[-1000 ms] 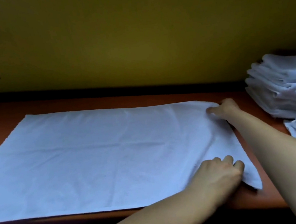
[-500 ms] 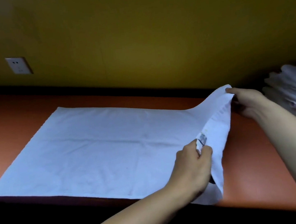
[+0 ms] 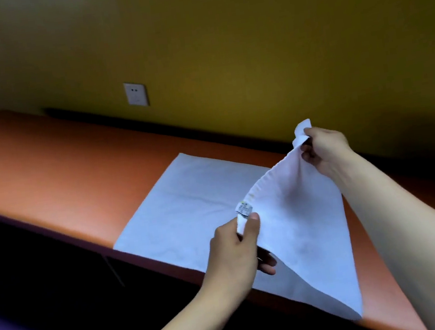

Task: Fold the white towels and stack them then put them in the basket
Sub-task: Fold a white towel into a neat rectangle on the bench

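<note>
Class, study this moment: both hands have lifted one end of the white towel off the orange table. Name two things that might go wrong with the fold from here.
1. The left hand and right hand pinch only the corners of the white towel, so the edge between sags and may land crooked.
2. The towel's near edge runs along the orange table edge; pulling may drag it off.

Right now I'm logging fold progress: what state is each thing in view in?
White cloth towel: right end lifted off the table, left part lying flat, fold unfinished.
Left hand: pinches the towel's near corner beside its label.
Right hand: pinches the towel's far corner, raised.
Orange table: carries the towel.
White wall socket: nothing plugged in.
</note>
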A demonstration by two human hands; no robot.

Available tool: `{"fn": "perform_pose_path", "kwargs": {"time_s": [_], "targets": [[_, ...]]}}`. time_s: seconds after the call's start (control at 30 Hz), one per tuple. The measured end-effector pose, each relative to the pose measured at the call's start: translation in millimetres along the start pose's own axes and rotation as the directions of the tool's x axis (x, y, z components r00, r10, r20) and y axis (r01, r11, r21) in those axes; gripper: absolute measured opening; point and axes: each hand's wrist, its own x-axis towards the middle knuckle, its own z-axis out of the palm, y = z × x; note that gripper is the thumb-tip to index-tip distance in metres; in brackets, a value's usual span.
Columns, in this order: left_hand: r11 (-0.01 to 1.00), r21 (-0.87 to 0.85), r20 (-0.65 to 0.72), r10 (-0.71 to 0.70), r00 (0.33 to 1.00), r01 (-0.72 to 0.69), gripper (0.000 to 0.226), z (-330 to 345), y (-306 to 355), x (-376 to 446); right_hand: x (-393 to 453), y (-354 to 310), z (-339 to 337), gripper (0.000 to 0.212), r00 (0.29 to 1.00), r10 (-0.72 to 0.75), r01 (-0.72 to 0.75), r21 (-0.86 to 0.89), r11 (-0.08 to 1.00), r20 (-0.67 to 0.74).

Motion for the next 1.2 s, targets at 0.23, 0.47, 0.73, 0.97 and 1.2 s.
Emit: {"fn": "perform_pose_path", "kwargs": {"time_s": [0.23,0.47,0.73,0.97,1.2], "targets": [[0.989,-0.149,-0.198,-0.033,0.980,0.003,0.033,-91.8,-10.3,12.7,-19.4,12.9,131.7,0.025,0.998,-0.017,0.016,0.010,1.000,0.067],[0.991,-0.122,-0.327,-0.093,0.940,0.056,0.034,-165.7,-47.4,31.3,-26.6,36.7,210.8,0.023,0.991,0.000,0.007,-0.048,0.999,0.135],[0.890,0.401,-0.475,-0.002,0.880,0.218,0.024,-200.4,-72.9,36.2,-52.6,83.7,207.4,0.040,0.912,-0.004,0.111,-0.236,0.965,0.411],[0.756,0.595,-0.539,0.123,0.833,0.273,0.026,-198.5,-79.7,29.7,-124.0,126.1,32.8,0.015,0.930,-0.133,0.349,-0.710,0.611,0.343],[0.753,0.586,-0.538,0.084,0.839,0.300,0.042,-193.6,-75.6,34.7,-178.0,138.2,-65.2,0.041,0.996,-0.084,0.059,-0.910,0.410,0.027]]}}
